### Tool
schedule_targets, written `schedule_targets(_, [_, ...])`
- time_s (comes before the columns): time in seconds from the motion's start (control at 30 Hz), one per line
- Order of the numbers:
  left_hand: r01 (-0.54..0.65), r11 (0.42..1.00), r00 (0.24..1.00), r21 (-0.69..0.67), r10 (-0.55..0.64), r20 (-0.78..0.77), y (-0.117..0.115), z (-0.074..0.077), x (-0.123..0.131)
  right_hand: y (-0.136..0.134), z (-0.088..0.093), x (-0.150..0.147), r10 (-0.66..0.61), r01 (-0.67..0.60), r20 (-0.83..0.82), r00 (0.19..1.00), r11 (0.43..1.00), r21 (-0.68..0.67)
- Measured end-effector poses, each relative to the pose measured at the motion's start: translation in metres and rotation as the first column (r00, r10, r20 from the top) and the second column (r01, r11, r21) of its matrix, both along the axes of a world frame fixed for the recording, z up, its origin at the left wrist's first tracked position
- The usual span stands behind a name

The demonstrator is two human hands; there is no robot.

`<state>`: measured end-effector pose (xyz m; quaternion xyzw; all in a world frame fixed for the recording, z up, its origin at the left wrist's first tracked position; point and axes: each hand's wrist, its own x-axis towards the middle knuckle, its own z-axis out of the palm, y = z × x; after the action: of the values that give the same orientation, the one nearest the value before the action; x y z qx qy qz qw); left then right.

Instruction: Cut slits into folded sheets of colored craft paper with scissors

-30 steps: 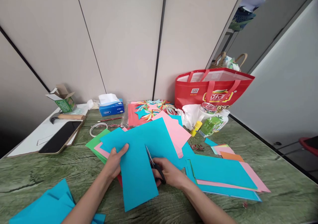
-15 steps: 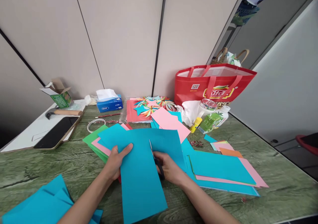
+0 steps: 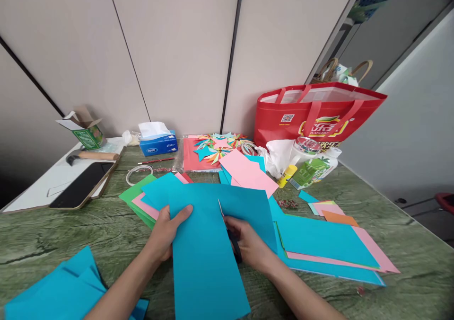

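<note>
My left hand [image 3: 165, 232] grips the left edge of a blue paper sheet [image 3: 205, 258], thumb on top, holding it above the green table [image 3: 71, 235]. My right hand [image 3: 248, 244] is closed on black-handled scissors [image 3: 230, 237] whose blades sit in a cut running up the middle of the sheet. The right part of the sheet hides most of my right fingers. Under the sheet lie green, pink and blue papers [image 3: 140, 201].
A stack of blue and pink sheets [image 3: 329, 244] lies to the right, more blue paper [image 3: 60, 291] at front left. Behind are pink paper [image 3: 248, 173], paper stars [image 3: 216, 147], a tape ring [image 3: 140, 173], tissue box [image 3: 158, 142], phone [image 3: 80, 190], hammer [image 3: 92, 155], glue stick [image 3: 287, 174] and red bag [image 3: 315, 119].
The scissors have cut further up the blue sheet, and the cut strip on the left has swung straighter toward me. The view has shifted slightly.
</note>
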<state>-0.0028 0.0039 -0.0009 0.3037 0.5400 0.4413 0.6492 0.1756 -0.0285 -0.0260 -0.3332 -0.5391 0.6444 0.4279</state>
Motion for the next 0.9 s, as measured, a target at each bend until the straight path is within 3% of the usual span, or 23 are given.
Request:
schedule_targets(0.23, [-0.044,0.998,0.997,-0.035,0.042,-0.058,0.0,0.004,0.001,0.003,-0.002,0.002,-0.026,0.025,-0.027,0.999,0.999,-0.02])
schedule_targets(0.63, [-0.02,0.998,0.996,-0.059,0.015,-0.09,0.0,0.0,0.001,0.003,-0.006,0.004,-0.025,0.025,0.0,1.0,0.998,-0.059])
schedule_targets(0.77, [-0.019,0.998,0.996,-0.052,0.014,-0.093,0.001,-0.001,-0.001,0.002,-0.004,0.011,0.016,-0.012,0.024,1.0,0.988,-0.157])
schedule_targets(0.9, [-0.039,0.999,0.992,-0.019,0.037,-0.117,0.006,-0.004,-0.005,0.005,-0.004,0.023,0.151,-0.126,0.124,0.981,0.974,-0.19])
